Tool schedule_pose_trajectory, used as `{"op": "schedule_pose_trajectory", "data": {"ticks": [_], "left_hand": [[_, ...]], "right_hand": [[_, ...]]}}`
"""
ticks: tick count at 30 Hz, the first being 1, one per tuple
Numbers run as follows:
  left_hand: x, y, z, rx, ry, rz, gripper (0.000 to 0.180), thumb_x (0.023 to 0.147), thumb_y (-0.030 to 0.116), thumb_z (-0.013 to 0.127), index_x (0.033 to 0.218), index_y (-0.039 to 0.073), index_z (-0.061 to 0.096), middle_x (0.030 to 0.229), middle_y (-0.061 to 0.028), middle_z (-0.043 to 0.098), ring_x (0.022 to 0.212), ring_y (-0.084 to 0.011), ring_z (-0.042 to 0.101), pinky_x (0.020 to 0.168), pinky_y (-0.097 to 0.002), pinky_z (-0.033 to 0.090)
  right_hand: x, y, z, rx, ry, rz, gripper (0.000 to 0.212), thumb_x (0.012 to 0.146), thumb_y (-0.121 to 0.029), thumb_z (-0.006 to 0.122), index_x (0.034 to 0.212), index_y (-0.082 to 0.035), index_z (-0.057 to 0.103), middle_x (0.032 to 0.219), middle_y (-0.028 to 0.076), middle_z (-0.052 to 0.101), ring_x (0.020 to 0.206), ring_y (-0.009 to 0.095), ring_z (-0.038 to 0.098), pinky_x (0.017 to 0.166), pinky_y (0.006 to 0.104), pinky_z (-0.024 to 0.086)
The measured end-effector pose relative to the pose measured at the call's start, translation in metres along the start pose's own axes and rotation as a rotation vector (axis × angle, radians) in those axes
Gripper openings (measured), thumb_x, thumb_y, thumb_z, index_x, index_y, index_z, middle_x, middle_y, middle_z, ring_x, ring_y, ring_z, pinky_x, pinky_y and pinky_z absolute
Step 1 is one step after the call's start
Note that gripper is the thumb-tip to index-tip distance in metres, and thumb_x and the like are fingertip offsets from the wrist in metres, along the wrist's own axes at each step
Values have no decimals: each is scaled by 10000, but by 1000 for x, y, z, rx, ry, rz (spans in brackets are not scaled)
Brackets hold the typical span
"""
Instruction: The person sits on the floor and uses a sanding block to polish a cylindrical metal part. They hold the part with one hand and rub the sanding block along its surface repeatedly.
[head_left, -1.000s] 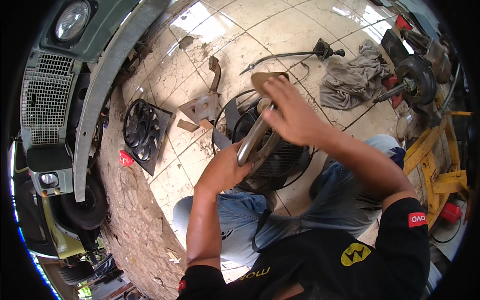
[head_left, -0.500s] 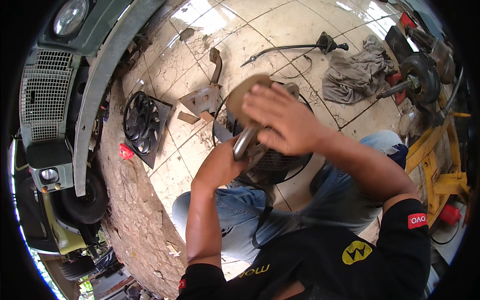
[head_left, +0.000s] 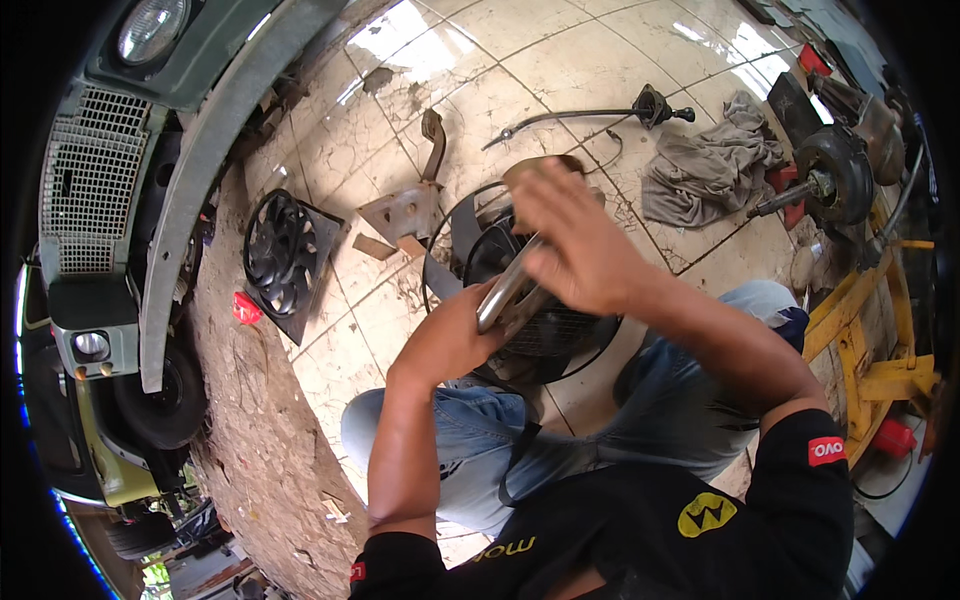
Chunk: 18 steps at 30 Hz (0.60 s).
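Note:
My left hand (head_left: 450, 335) is wrapped round the near end of a metal part with a shiny rounded edge (head_left: 510, 285). The part slants away above the ground. At its far end my right hand (head_left: 580, 240) lies over it, fingers stretched out and somewhat blurred, thumb apart. A brown, flat, rounded piece (head_left: 540, 168) shows past the right fingertips; whether it belongs to the metal part I cannot tell. Below both hands stands a black fan unit with a wire guard (head_left: 565, 335) and a thin round rim, partly covered by my hands and the part.
A second black fan (head_left: 280, 250) and a rusty pedal bracket (head_left: 405, 212) lie to the left. Further off are a gear lever (head_left: 650, 108) and a grey rag (head_left: 705, 165). A yellow frame (head_left: 860, 350) stands right; a vehicle front with a metal bumper (head_left: 185, 190) is left.
My right hand has shifted a little right and downward. Less of the brown rounded piece now shows past its fingers, and more of the fan below is uncovered. The left hand keeps its grip.

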<state>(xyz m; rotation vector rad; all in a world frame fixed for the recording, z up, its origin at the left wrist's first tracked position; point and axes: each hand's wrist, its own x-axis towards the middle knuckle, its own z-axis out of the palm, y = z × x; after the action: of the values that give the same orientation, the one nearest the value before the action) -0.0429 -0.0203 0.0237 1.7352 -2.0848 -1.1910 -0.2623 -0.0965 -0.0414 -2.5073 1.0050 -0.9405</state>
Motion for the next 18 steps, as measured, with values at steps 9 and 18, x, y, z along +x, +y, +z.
{"op": "schedule_pose_trajectory", "data": {"ticks": [9,18], "left_hand": [[-5,-13,-3,-33,-19,-71,482,837,133,761,1275,-15,624,1064,-236,716,982,-348,695,913,-416,521],[-3,6,-7,-81,-73,-177,502,843,104,703,1322,-4,596,1062,-295,696,1038,-472,658,912,-440,523]], "right_hand": [[-2,2,1,191,-2,77,777,1064,-573,372,1571,14,320,1593,272,378,1540,418,256,1265,516,175],[-2,9,1,266,34,173,669,1074,-483,427,1509,26,419,1562,339,367,1519,477,261,1250,542,202]]}}
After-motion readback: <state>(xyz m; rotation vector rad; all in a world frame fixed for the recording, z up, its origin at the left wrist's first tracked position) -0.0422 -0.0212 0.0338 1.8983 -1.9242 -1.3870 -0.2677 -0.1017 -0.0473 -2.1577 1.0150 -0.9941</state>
